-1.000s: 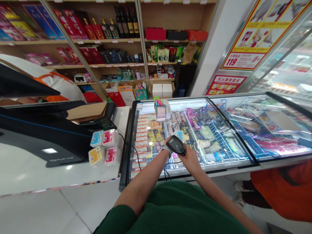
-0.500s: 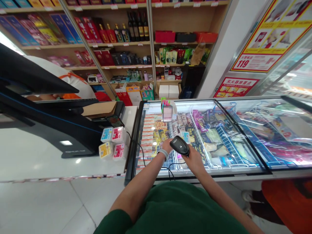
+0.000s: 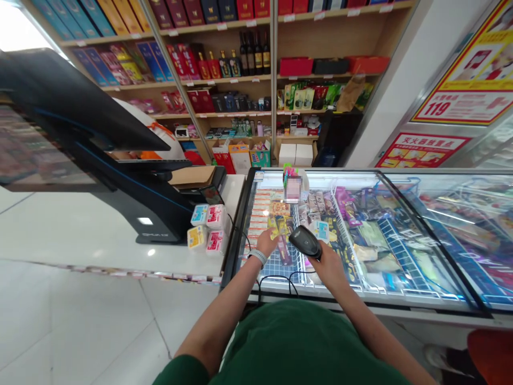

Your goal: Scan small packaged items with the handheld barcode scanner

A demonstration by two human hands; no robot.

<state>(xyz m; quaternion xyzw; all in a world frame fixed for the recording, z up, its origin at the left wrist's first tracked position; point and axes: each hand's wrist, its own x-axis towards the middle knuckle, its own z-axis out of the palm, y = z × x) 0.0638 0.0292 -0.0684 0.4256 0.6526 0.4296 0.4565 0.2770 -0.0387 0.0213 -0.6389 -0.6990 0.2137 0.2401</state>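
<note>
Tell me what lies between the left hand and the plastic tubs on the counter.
In the head view, a black cable and the chest freezer's dark frame lie between the left hand and the plastic tubs.

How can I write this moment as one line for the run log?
left hand: touches yellow packet | right hand: holds black barcode scanner | place: both over glass-top shop freezer

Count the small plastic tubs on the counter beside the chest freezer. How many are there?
4, grouped two by two on the white counter: a blue-labelled tub and a pink-labelled tub at the back, a yellow-labelled tub and another pink-labelled tub in front. Others could be hidden behind them.
</note>
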